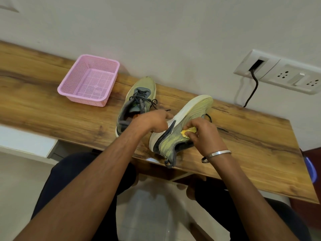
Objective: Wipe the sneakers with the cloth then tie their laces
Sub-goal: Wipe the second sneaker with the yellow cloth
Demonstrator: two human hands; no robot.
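Five fingers [194,134] round cloth [188,131] (curled)

Both bare forearms reach forward and converge. The left hand [152,121] has its fingers curled over the white sole edge of a tilted yellow-green mesh sneaker [182,126], gripping it. Just beside it, the right hand [205,134], a metal bangle [216,154] on its wrist, pinches a crumpled yellow cloth [188,131] against the sneaker's side.
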